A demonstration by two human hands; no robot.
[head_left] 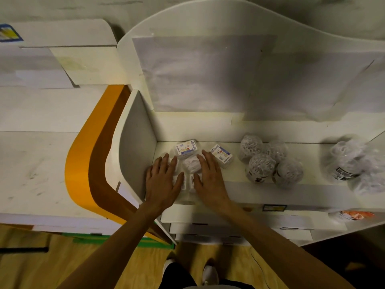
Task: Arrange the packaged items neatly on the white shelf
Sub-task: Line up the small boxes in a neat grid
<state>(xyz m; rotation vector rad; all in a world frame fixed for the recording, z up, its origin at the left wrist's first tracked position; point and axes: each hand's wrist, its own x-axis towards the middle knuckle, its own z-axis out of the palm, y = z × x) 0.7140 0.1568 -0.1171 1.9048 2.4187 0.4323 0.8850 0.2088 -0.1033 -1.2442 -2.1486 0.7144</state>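
Note:
Several small clear packs with white contents and blue-printed labels (186, 149) lie bunched in the left corner of the white shelf (239, 185). My left hand (163, 179) lies flat on the left packs with its fingers straight. My right hand (207, 177) lies flat on the right packs, fingers straight too. Between the two hands a round white pack (191, 164) shows. One labelled pack (221, 154) sits just right of my right fingertips. The packs under my palms are mostly hidden.
A cluster of round bagged white items (268, 161) stands in the middle of the shelf, with more bagged items (352, 163) at the far right. The shelf's curved left side wall (133, 142) rises beside my left hand. An orange-labelled pack (354, 215) lies on a lower level.

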